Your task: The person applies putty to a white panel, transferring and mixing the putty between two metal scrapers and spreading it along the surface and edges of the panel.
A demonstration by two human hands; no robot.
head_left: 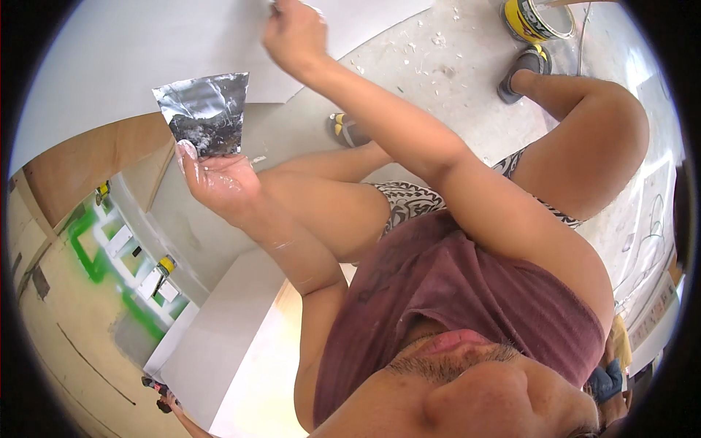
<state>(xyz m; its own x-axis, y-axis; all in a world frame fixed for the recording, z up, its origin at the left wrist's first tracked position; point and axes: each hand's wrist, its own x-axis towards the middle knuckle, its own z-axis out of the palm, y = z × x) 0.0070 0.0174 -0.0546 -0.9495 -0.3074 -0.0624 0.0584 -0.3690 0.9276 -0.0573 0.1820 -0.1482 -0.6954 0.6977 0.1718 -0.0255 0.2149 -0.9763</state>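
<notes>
My left hand [219,184] is closed round the lower end of a wide putty knife [208,113], its flat metal blade pointing up and smeared with white and grey filler. White smears also mark those fingers. Farther forward, my right hand [296,40] is closed at the upper edge, over a broad white panel [168,36]. Something small, dark and pale, shows at its fingers, but the picture's edge cuts it off and its kind is unclear. The two hands are apart.
A yellow and black paint bucket [529,22] stands near my right foot. White crumbs lie on the concrete floor [409,66]. Left are a wooden board [102,157] and a pale box-like panel [212,321]. Another person's hand [171,401] holds a dark tool; someone else [610,376] is at lower right.
</notes>
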